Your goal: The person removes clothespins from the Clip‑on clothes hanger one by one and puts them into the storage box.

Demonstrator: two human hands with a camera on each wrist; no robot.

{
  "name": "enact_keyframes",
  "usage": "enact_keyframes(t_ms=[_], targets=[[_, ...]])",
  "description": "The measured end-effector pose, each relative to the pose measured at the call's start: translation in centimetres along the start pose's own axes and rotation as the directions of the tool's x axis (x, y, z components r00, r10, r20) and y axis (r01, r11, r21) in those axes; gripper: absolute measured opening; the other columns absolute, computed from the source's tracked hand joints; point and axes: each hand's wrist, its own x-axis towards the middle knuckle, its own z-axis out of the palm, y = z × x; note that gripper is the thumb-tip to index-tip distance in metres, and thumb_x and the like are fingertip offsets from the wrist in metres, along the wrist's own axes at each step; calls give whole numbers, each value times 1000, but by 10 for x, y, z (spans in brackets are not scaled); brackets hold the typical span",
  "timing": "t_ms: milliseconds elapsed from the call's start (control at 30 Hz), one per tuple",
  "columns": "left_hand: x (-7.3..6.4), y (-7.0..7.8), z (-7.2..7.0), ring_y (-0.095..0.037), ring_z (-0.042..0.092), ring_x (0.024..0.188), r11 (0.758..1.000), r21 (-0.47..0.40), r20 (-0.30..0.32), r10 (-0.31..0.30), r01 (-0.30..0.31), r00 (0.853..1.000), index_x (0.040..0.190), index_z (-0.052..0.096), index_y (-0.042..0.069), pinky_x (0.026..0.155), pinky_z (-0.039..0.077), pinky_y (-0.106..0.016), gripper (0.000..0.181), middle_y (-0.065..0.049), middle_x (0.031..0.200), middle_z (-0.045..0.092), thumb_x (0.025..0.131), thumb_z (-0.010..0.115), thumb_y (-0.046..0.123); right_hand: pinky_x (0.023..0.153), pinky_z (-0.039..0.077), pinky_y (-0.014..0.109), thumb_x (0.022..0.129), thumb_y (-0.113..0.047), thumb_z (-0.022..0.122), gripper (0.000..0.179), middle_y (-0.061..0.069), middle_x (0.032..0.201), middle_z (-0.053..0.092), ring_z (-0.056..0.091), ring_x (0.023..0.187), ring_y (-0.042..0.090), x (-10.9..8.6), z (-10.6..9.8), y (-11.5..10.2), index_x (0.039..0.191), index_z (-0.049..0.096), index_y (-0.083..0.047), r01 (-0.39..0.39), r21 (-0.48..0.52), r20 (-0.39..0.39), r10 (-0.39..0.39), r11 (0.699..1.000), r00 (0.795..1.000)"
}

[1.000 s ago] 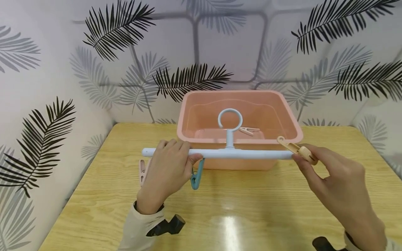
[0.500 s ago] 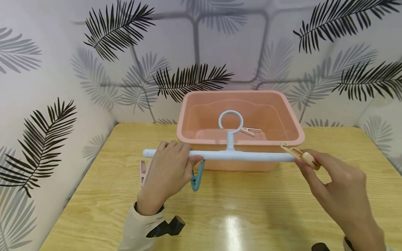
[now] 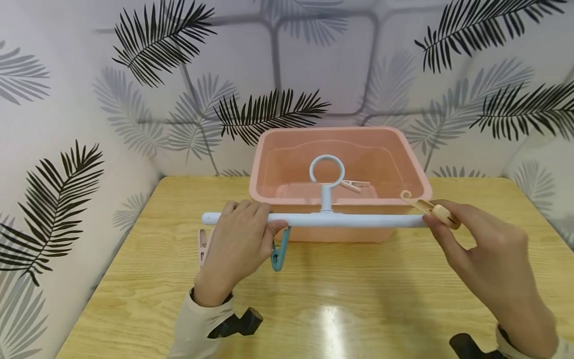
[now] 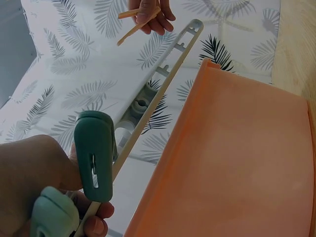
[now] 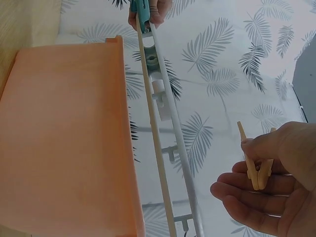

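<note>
Bar, right half: bare stretch of the hanger bar (image 3: pixel 367 220) from the hook (image 3: pixel 326 197) to its right end, open to fingers.
Bar, left half: blocked by the left hand (image 3: pixel 239 244), a teal clip (image 3: pixel 280 252) just beside its thumb and a pale clip (image 3: pixel 203 247) on its other side.
Bar to bin: a narrow gap (plain in the right wrist view), then the bin (image 3: pixel 323 130).
Bar to yellow clip (image 3: pixel 441 214): open air, the right hand (image 3: pixel 493 254) bounding it.
</note>
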Motion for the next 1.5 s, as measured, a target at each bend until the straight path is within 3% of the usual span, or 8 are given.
enact_keyframes(t_ms=[133, 433, 633, 767, 1100, 1400, 1500], targets=[[2, 1, -1, -19, 47, 61, 1000, -4, 3, 8, -8, 1000, 72, 46, 12, 68, 39, -36, 35, 2, 62, 39, 96, 59, 34, 53, 36, 19, 98, -50, 47, 56, 5, 67, 58, 44, 53, 10, 8, -2, 5, 93, 70, 2, 12, -3, 17, -12, 1000, 1000], [2, 2, -3, -21, 50, 63, 1000, -4, 23, -2, 2, 1000, 71, 45, 13, 69, 42, -38, 36, 1, 62, 39, 96, 58, 35, 68, 42, 21, 98, -53, 44, 60, 14, 83, 71, 66, 66, 28, 23, 1, 11, 99, 70, 2, 32, 24, 71, -33, 999, 997], [2, 1, -5, -21, 48, 62, 1000, -9, 16, 3, -3, 1000, 70, 44, 12, 68, 40, -37, 37, 1, 62, 39, 95, 59, 35, 60, 46, 39, 98, -55, 40, 66, 16, 81, 71, 66, 64, 31, 24, 4, 14, 96, 70, 5, 49, -6, 69, -48, 999, 996], [3, 1, -5, -20, 48, 62, 1000, -9, 22, 7, -7, 1000, 71, 45, 12, 67, 39, -36, 37, 2, 62, 39, 96, 59, 36, 59, 46, 42, 98, -55, 39, 68, 18, 80, 70, 66, 63, 32, 26, 3, 15, 96, 69, 6, 51, -26, 83, -48, 998, 995], [1, 0, -8, -21, 50, 63, 1000, 7, -2, 8, -8, 1000, 70, 45, 12, 67, 40, -36, 37, 1, 62, 40, 96, 59, 35, 53, 45, 44, 99, -52, 39, 65, 16, 70, 67, 64, 56, 29, 37, 6, 17, 92, 68, 6, 110, -27, 90, -107, 994, 990], [1, 1, -9, -20, 50, 64, 1000, -1, -4, 13, -13, 1000, 71, 45, 13, 66, 39, -35, 36, 1, 64, 40, 96, 58, 35, 51, 46, 44, 100, -50, 39, 61, 16, 74, 68, 63, 56, 28, 38, 9, 26, 98, 67, 4, 105, -35, 150, -98, 994, 984], [-1, 0, -9, -21, 50, 64, 1000, 3, -9, 9, -9, 1000, 71, 45, 13, 66, 39, -36, 36, 1, 63, 41, 96, 58, 35, 49, 43, 39, 99, -37, 54, 43, 16, 74, 68, 58, 53, 23, 39, 10, 26, 97, 66, 4, 94, -42, 178, -85, 995, 980]])
